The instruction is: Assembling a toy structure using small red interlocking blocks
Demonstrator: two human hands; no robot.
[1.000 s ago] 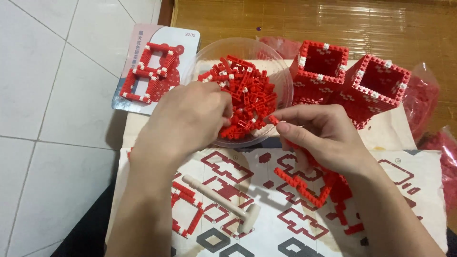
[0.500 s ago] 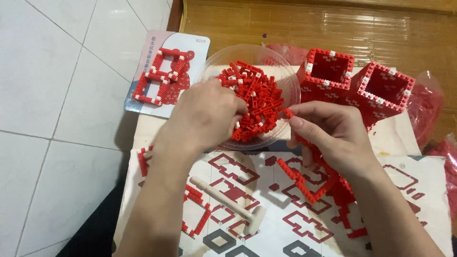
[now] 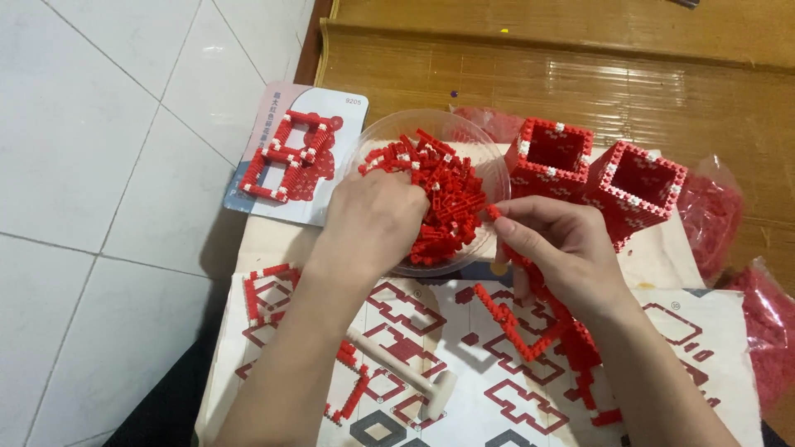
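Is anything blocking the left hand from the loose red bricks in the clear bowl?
Nothing visible does. The left hand already rests in the clear bowl, fingers on the pile of red bricks. The right hand holds a brick at the pile's right edge, beside the left hand, not in its path.

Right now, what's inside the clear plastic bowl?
The clear bowl holds a heap of small red bricks. The left hand digs into them, covering the bowl's near-left part.

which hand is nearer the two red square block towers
Right. The right hand sits just left of the two red square towers, almost touching them. The left hand is further left, in the clear bowl of red bricks.
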